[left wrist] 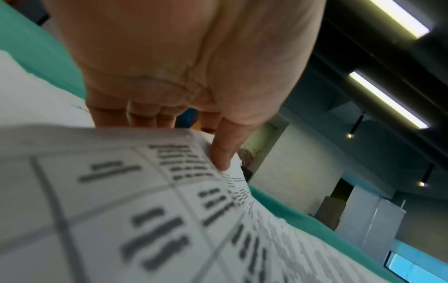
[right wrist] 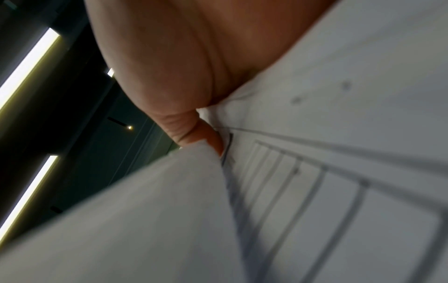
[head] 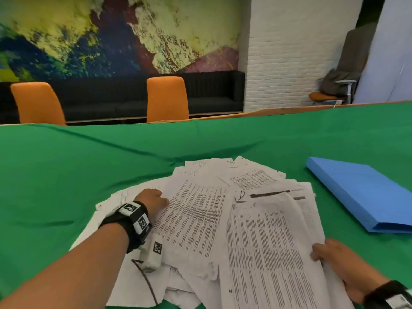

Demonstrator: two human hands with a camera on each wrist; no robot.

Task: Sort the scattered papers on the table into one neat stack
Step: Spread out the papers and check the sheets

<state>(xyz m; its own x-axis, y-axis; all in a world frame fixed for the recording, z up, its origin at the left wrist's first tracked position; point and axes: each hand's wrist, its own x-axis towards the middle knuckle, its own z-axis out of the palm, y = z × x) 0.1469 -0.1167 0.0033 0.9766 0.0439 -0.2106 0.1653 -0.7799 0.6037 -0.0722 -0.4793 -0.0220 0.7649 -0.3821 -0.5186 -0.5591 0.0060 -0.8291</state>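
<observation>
Desk (head: pixel 66 175) covered by wrinkled green cloth (head: pixel 223 139). On it: loose overlapping pile of printed papers (head: pixel 200 215) near front edge, closed blue binder (head: pixel 361 192) lying flat, just right of the pile, apart from it.

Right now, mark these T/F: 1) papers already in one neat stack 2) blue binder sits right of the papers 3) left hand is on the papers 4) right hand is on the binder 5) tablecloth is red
1) The papers are in one neat stack. False: they lie fanned out and overlapping at mixed angles.
2) The binder lies to the right of the papers. True.
3) The left hand is on the papers. True: its thumb and fingers hold a sheet's edge in the left wrist view.
4) The right hand is on the binder. False: it grips the right edge of the nearest sheets, apart from the binder.
5) The tablecloth is red. False: it is green.
</observation>
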